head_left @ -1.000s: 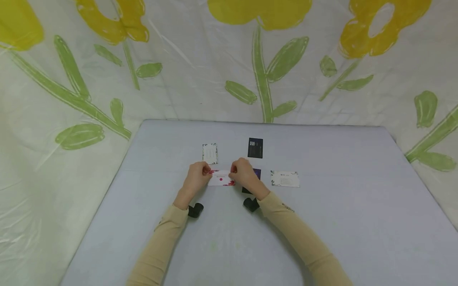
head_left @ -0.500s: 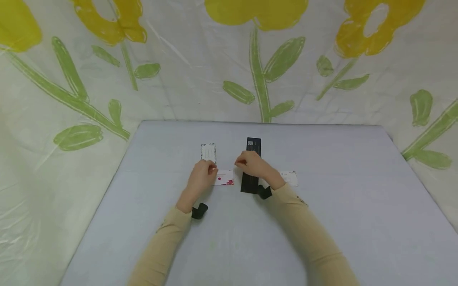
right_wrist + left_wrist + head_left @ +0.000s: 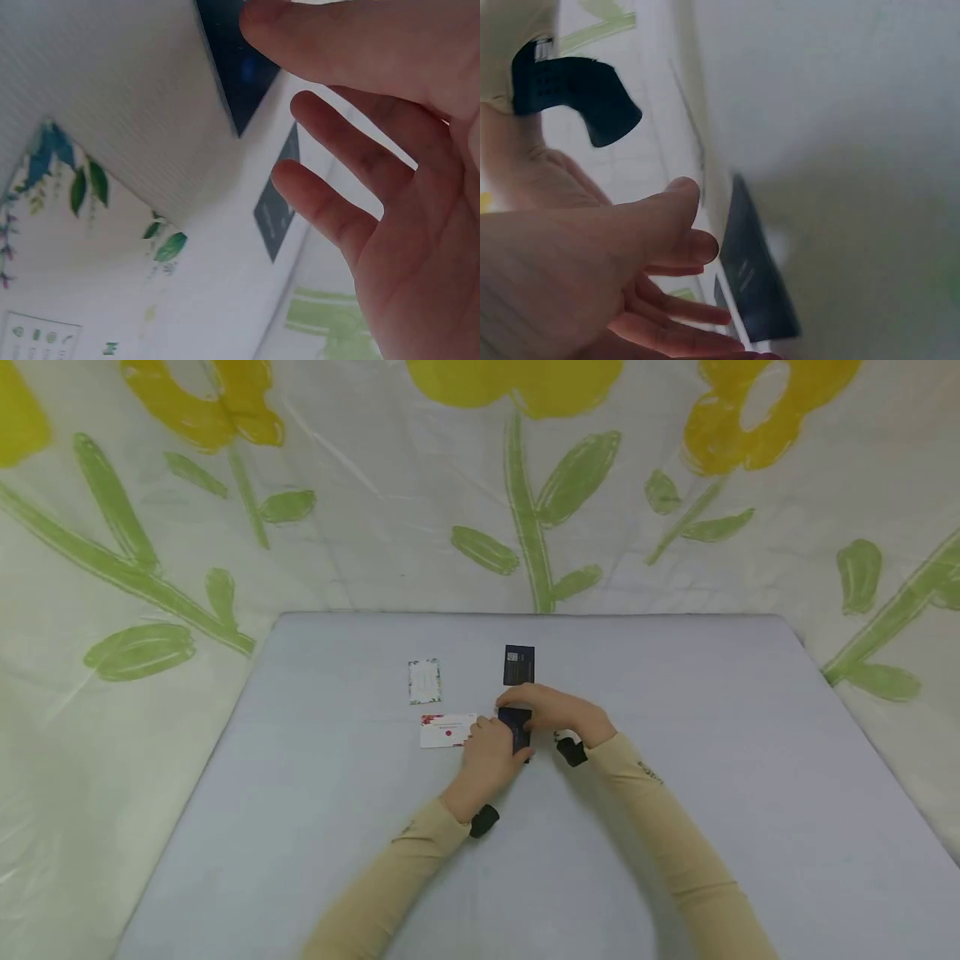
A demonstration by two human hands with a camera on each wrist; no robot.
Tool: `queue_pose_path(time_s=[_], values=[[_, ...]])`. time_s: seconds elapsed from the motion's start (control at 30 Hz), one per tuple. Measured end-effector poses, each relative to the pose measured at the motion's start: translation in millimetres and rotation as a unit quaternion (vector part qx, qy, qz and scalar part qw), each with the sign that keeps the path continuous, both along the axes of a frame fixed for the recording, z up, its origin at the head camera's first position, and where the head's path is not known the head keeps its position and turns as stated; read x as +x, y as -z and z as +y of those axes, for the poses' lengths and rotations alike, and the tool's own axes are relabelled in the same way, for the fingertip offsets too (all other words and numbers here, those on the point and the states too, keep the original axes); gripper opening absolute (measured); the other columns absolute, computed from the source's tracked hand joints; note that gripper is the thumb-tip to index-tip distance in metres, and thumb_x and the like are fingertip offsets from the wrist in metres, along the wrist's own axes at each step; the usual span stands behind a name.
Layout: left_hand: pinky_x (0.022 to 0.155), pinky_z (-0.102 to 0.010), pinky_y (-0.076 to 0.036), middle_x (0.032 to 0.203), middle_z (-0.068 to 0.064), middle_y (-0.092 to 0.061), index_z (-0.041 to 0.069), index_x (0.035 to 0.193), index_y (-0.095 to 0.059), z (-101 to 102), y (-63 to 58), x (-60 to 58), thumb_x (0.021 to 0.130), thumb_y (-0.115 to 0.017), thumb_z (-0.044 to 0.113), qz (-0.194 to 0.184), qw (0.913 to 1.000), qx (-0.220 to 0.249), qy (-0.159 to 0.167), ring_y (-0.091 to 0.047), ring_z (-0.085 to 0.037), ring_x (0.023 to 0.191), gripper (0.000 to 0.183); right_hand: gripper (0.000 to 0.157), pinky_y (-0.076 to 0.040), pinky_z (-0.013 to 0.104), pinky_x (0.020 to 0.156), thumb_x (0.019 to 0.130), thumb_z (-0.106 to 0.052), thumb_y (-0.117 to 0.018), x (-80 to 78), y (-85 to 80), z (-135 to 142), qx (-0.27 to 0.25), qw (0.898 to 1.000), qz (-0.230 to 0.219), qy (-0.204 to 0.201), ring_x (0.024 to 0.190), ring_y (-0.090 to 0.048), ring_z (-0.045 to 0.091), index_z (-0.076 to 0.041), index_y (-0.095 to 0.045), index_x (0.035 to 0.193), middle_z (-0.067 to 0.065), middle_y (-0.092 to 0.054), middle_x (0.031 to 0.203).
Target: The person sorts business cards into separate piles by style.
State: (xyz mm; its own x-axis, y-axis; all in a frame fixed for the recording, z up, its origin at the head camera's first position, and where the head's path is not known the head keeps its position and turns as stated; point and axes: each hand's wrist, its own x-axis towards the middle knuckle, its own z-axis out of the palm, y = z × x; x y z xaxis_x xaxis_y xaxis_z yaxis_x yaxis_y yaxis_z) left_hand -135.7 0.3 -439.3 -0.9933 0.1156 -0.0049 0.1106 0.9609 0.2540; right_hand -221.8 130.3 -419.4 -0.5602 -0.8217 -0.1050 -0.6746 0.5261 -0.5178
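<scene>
A dark blue business card [image 3: 515,720] lies on the table between the two hands. My left hand [image 3: 486,750] is at its left and near edges, partly over the white card with red flowers [image 3: 441,732]. My right hand [image 3: 555,707] arches round the far and right side of the blue card. Seen from the right wrist, the thumb overlaps the blue card [image 3: 240,71], with other fingers loosely extended. In the left wrist view the thumb and fingers hover beside the dark card [image 3: 754,277], without a visible grip.
Farther back lie a black card [image 3: 519,665] and a white leaf-bordered card [image 3: 425,682]. Another white card with leaves [image 3: 82,240] is mostly hidden under the right hand in the head view. Black devices [image 3: 483,821] sit on the wrists. A flower-patterned curtain [image 3: 360,527] hangs behind.
Both hands left the red-flowered card, which stays on the table. The right hand moved right first; the left hand followed, and both are now at the dark blue card.
</scene>
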Motion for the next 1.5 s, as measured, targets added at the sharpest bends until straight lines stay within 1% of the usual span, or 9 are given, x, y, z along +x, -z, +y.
queue_pose_path(time_s=[0.17, 0.33, 0.63, 0.73, 0.8, 0.93, 1.07, 1.3, 1.5], values=[[0.063, -0.035, -0.047, 0.091, -0.021, -0.050, -0.014, 0.104, -0.052, 10.3, 3.3, -1.8, 0.070, -0.069, 0.047, -0.001, 0.9986, -0.046, -0.027, -0.051, -0.028, 0.081, 0.072, 0.053, -0.030, 0.038, 0.096, 0.071, 0.010, -0.065, 0.7, 5.8, -0.4, 0.004, 1.000, 0.007, -0.007, 0.117, -0.039, 0.027, -0.002, -0.050, 0.121, 0.012, -0.048, 0.124], [0.062, -0.037, -0.047, 0.091, -0.021, -0.050, -0.013, 0.106, -0.051, 12.2, 2.4, -3.3, 0.069, -0.071, 0.045, -0.008, 0.9983, -0.043, -0.038, -0.051, -0.028, 0.082, 0.071, 0.051, -0.031, 0.039, 0.096, 0.072, 0.009, -0.065, -0.2, 7.3, 0.4, -0.004, 1.000, 0.015, -0.006, 0.116, -0.040, 0.027, -0.002, -0.052, 0.120, 0.012, -0.050, 0.122], [0.071, -0.035, -0.045, 0.092, -0.021, -0.048, -0.011, 0.101, -0.050, 1.5, 7.3, -7.3, 0.067, -0.073, 0.042, 0.008, 0.9999, -0.008, 0.003, -0.049, -0.029, 0.085, 0.068, 0.048, -0.039, 0.036, 0.087, 0.070, 0.007, -0.068, -1.3, 10.1, 9.4, -0.047, 0.998, 0.025, 0.019, 0.103, -0.047, 0.025, 0.002, -0.053, 0.116, 0.012, -0.049, 0.111], [0.072, -0.036, -0.045, 0.091, -0.020, -0.049, -0.010, 0.101, -0.047, -4.0, 10.3, -10.2, 0.066, -0.075, 0.039, 0.018, 0.9993, 0.027, 0.016, -0.050, -0.030, 0.085, 0.066, 0.042, -0.043, 0.034, 0.079, 0.071, 0.005, -0.068, -1.3, 11.3, 13.8, -0.063, 0.996, 0.031, 0.048, 0.094, -0.050, 0.026, 0.003, -0.056, 0.111, 0.013, -0.049, 0.104], [0.069, -0.037, -0.045, 0.090, -0.020, -0.051, -0.006, 0.101, -0.045, -7.9, 10.8, -12.0, 0.067, -0.076, 0.029, 0.024, 0.9964, 0.078, 0.024, -0.052, -0.030, 0.083, 0.058, 0.034, -0.044, 0.033, 0.075, 0.072, 0.005, -0.068, -2.1, 12.5, 16.7, -0.084, 0.993, 0.037, 0.071, 0.088, -0.052, 0.025, 0.002, -0.059, 0.104, 0.013, -0.050, 0.098], [0.062, -0.039, -0.046, 0.088, -0.017, -0.056, 0.002, 0.101, -0.043, -18.5, 8.5, -17.2, 0.073, -0.070, 0.007, 0.052, 0.9822, 0.174, 0.050, -0.056, -0.028, 0.076, 0.039, 0.018, -0.046, 0.031, 0.070, 0.075, 0.004, -0.066, -3.9, 14.5, 23.1, -0.139, 0.983, 0.042, 0.114, 0.081, -0.055, 0.022, 0.000, -0.061, 0.091, 0.010, -0.052, 0.089], [0.066, -0.036, -0.043, 0.088, -0.013, -0.055, 0.008, 0.105, -0.048, -32.2, 3.7, -29.3, 0.080, -0.059, 0.000, 0.067, 0.9711, 0.215, 0.079, -0.052, -0.024, 0.078, 0.028, 0.010, -0.047, 0.033, 0.068, 0.076, 0.000, -0.066, -4.9, 15.5, 27.8, -0.185, 0.970, 0.014, 0.160, 0.076, -0.057, 0.020, -0.002, -0.062, 0.086, 0.007, -0.057, 0.084], [0.062, -0.027, -0.042, 0.081, -0.010, -0.056, 0.002, 0.100, -0.059, -49.8, -2.5, -51.9, 0.081, -0.058, -0.002, 0.009, 0.9531, 0.280, 0.116, -0.051, -0.017, 0.069, 0.019, 0.011, -0.046, 0.030, 0.066, 0.076, -0.006, -0.067, -2.5, 17.0, 29.1, -0.194, 0.950, -0.075, 0.232, 0.073, -0.056, 0.019, -0.003, -0.062, 0.085, 0.008, -0.058, 0.083], [0.064, -0.027, -0.044, 0.084, -0.011, -0.061, -0.002, 0.092, -0.062, -52.7, -1.6, -56.3, 0.079, -0.060, -0.003, -0.026, 0.9561, 0.265, 0.123, -0.053, -0.017, 0.071, 0.013, 0.012, -0.043, 0.028, 0.062, 0.074, -0.006, -0.069, -2.2, 22.0, 27.6, -0.157, 0.951, -0.085, 0.252, 0.067, -0.053, 0.017, -0.004, -0.062, 0.082, 0.006, -0.056, 0.077]])
